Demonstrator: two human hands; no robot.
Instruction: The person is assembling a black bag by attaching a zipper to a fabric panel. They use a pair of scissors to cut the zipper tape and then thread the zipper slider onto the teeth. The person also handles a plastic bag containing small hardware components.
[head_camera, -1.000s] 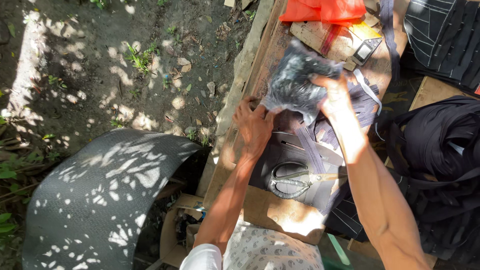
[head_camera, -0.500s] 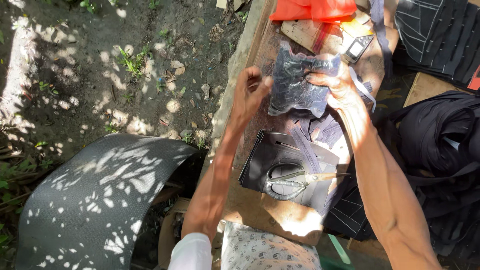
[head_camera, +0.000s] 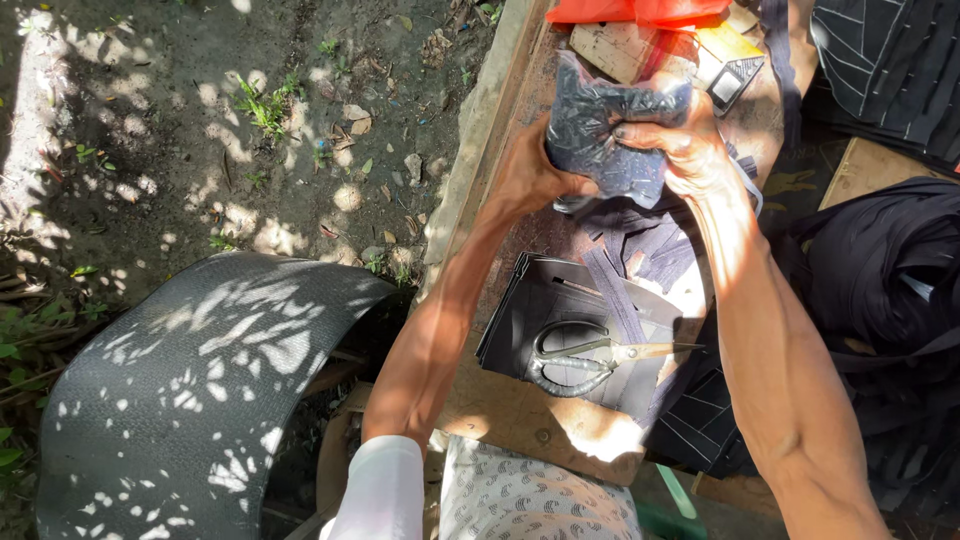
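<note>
Both hands up at the far end of a wooden workbench, clasped on a clear plastic bag of small dark pieces. Left hand cupped against the bag's left and lower side, thumb pressed across its bottom edge, the other fingers hidden behind the bag. Right hand curled over the bag's right side from above, fingertips bent inward and digging into the plastic near its middle. Bag thus pinched between the two sets of fingers, upright, bulging above and between them, lifted clear of the board.

Just beyond the fingers, an orange-red cloth and a scrap of cardboard. Just right of the right-hand knuckles, a small black buckle. Directly under the fingers, a loose heap of dark fabric strips. Nearer the body from the fingers, well apart, black-handled scissors lying shut on a stack of flat black sheets, blades pointing right. Far left of the left fingers, down on the shaded ground, a curved piece of grey rubber. Right of the right forearm, piled black material.
</note>
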